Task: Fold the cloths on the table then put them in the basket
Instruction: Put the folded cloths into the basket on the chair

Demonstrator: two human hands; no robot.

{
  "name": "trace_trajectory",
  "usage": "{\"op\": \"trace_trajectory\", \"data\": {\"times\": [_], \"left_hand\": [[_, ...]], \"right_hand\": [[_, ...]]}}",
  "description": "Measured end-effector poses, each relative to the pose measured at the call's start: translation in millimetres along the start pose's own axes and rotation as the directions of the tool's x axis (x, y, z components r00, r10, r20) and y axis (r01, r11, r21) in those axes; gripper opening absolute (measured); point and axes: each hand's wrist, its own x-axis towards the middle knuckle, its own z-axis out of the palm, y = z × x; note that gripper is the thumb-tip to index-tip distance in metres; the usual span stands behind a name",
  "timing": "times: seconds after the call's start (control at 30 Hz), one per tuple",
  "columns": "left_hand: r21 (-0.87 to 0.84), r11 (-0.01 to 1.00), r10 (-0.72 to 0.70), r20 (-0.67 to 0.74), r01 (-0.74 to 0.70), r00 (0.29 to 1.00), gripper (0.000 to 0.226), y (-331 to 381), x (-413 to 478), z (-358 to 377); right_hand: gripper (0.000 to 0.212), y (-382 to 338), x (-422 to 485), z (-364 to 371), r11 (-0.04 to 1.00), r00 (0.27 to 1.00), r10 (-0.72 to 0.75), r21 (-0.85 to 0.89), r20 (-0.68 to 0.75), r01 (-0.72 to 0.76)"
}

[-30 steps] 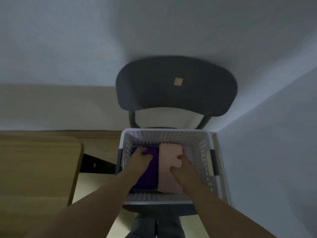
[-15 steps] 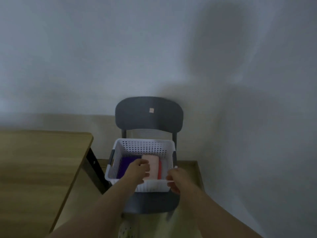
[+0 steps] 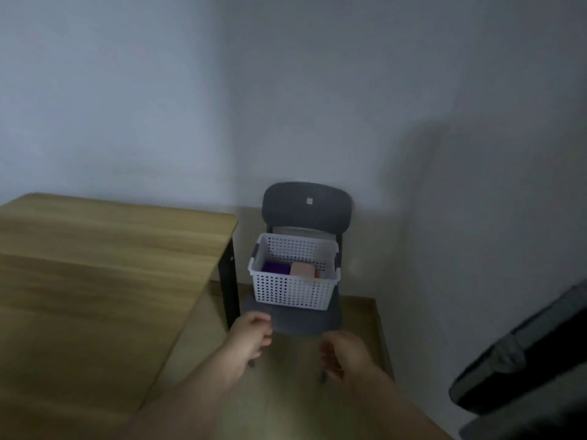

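While the head camera looks down into a dim corner of the room, the white perforated basket stands on the seat of a dark grey chair, whose backrest is against the wall. Inside the basket lie the folded cloths: a purple cloth on the left and a pink cloth just beside it on the right. A thin sliver of a red cloth shows at the pink one's right edge. All three sit low behind the basket's front wall.

Both hands hang in the air in front of the chair, below the basket in the picture and apart from it. The left hand is near the front left corner of the seat, its fingers loosely curled and grasping nothing. The right hand is level with it, off to the right, its fingers also slack and released. Neither hand touches the basket, the chair or a cloth.

The wooden counter fills the left side, its dark leg just beside the chair. A dark, blurred object crosses the lower right corner; what it is cannot be told.
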Motion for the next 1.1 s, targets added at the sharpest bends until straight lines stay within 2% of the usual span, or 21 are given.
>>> {"op": "trace_trajectory", "data": {"times": [0.2, 0.37, 0.5, 0.6, 0.67, 0.77, 0.83, 0.9, 1.0, 1.1], "left_hand": [[-0.01, 1.0, 0.016, 0.012, -0.016, 1.0, 0.015, -106, -99, -51], [-0.031, 0.999, 0.015, -0.037, -0.016, 0.999, 0.016, -171, -170, -93], [-0.059, 0.997, 0.052, -0.091, -0.057, 0.995, 0.014, -212, -228, -123], [-0.053, 0.995, 0.081, -0.102, -0.087, 0.991, 0.014, -243, -274, -132], [-0.046, 0.997, 0.063, -0.087, -0.067, 0.994, 0.015, -267, -311, -130], [0.031, 0.999, 0.024, 0.009, -0.024, 1.0, 0.016, -308, -369, -131], [0.117, 0.992, 0.035, 0.038, -0.039, 0.999, 0.015, -323, -399, -144], [0.173, 0.982, 0.079, -0.004, -0.078, 0.997, 0.016, -331, -418, -160], [0.158, 0.98, 0.131, -0.071, -0.119, 0.989, 0.02, -335, -433, -177], [0.154, 0.979, 0.14, -0.05, -0.131, 0.989, 0.021, -342, -443, -190]], "right_hand": [[0.009, 102, -120, 37, 0.997, 0.998, 0.055, -0.053, 0.011, -0.054], [0.009, 162, -199, 61, 0.994, 0.997, 0.079, -0.081, 0.027, -0.076], [0.007, 205, -267, 76, 0.99, 0.995, 0.056, -0.136, 0.087, -0.044], [0.007, 234, -314, 77, 0.994, 0.993, 0.02, -0.107, 0.12, -0.007], [0.006, 261, -347, 71, 0.996, 0.993, 0.021, -0.084, 0.12, -0.011], [0.006, 313, -398, 64, 0.995, 0.991, 0.079, -0.064, 0.107, -0.072], [0.006, 339, -430, 62, 0.991, 0.986, 0.127, -0.04, 0.103, -0.124], [0.007, 360, -454, 61, 0.99, 0.986, 0.138, -0.021, 0.09, -0.136], [0.008, 375, -474, 60, 0.994, 0.992, 0.103, 0.015, 0.067, -0.104], [0.007, 382, -488, 69, 0.996, 0.995, 0.084, 0.023, 0.047, -0.085]]}}
